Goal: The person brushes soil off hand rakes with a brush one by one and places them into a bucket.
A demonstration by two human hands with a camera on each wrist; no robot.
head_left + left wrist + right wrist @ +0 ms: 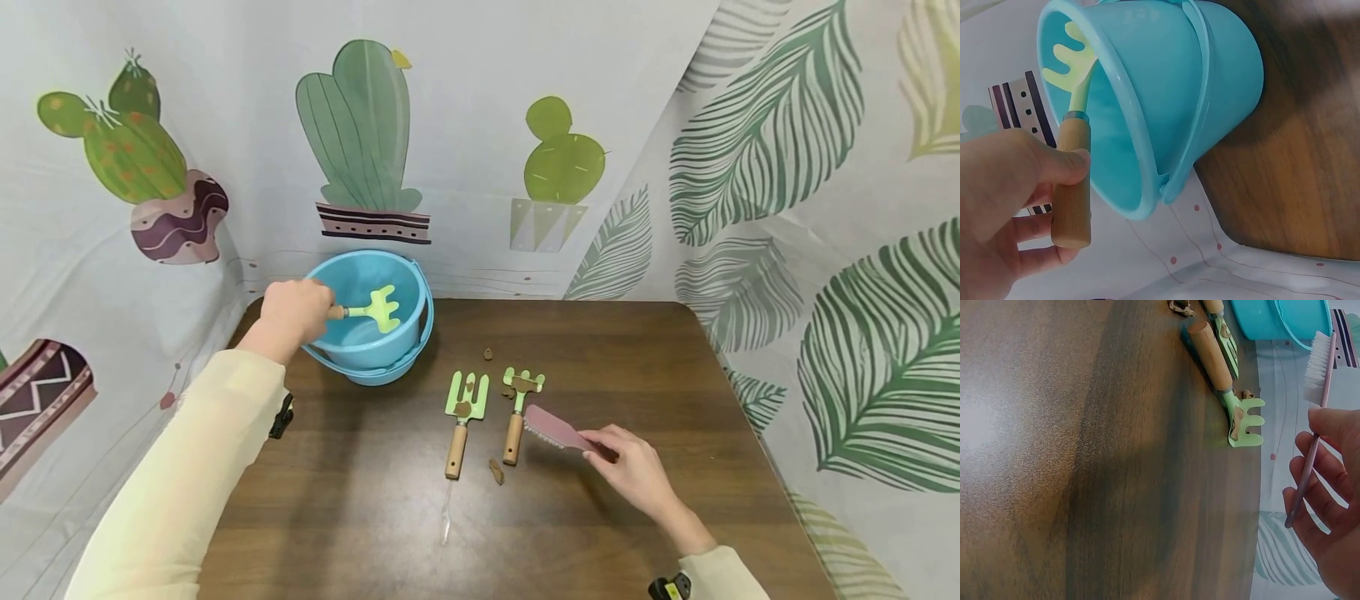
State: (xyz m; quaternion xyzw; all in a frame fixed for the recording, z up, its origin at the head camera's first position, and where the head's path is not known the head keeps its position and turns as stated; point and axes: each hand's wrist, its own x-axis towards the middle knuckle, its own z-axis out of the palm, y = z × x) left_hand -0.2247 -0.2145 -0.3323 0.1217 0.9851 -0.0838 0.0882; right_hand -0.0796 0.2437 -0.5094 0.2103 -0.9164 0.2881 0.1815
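My left hand (297, 310) grips the wooden handle of a small green hand rake (1072, 181). Its pronged head overlaps the opening of a blue bucket (367, 357) in the head view. In my right hand (633, 468) is a pink brush (553, 427) with white bristles (1317, 365), pinched by its handle above the table. Left of the brush, a second green rake (514, 429) and a green garden fork (459, 433) lie on the table, brown bits on their heads.
Loose brown pieces (497, 471) lie on the dark wooden table (360, 517) near the tools. The bucket stands at the back left, its handle hanging down. A cloth printed with cacti and leaves (480, 150) rises behind the table and along its sides.
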